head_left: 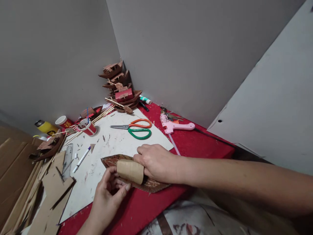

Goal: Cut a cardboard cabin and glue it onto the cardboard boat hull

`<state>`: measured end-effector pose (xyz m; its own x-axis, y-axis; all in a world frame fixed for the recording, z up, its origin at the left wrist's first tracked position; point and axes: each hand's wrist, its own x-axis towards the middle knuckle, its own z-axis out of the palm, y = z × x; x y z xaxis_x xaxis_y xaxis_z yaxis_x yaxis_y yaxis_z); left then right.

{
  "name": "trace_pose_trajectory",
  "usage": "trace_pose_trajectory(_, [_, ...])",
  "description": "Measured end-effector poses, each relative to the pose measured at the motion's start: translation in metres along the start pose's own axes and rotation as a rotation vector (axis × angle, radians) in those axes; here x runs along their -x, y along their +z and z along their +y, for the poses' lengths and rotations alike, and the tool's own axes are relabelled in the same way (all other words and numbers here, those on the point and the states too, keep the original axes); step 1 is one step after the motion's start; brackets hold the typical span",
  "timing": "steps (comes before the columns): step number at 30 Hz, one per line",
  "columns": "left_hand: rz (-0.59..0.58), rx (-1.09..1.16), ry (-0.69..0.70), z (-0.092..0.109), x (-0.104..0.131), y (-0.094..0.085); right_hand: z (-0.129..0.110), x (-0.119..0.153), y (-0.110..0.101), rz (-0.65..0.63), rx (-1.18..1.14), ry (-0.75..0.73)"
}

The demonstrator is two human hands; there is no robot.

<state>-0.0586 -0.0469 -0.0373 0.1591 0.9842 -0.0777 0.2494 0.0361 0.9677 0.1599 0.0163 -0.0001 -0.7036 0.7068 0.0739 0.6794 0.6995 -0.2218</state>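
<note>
Left hand (110, 192) now pinching the model boat (156, 187) near-side, right hand (157, 163) clasping the far edge, tan cover (130, 171) between them, scissors (128, 126) lying beyond

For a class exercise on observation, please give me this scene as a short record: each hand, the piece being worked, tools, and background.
Left hand: at the near side of a model boat, fingers at the curved tan piece
Right hand: over the boat's far side, fingertips partly hidden
Tan piece: arched over the boat; whether fixed, cannot tell
Scissors: on the white sheet, handles orange and green
Glue gun: pink, on the red tabletop
Background: stacked model boats in the corner
</note>
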Motion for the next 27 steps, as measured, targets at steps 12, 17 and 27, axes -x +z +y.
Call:
trace_pose_trajectory(12, [-0.011,-0.057,0.04,-0.006,0.0,0.004,0.012,-0.017,0.007,-0.084,-0.257,0.063])
trace_pose_trajectory(17, [0.011,-0.115,0.09,-0.008,-0.002,0.004,0.013,-0.027,0.01,-0.166,-0.359,0.038])
trace_pose_trajectory(27, [0.031,-0.212,0.176,-0.004,-0.008,-0.006,0.011,-0.026,0.031,0.018,-0.356,0.021])
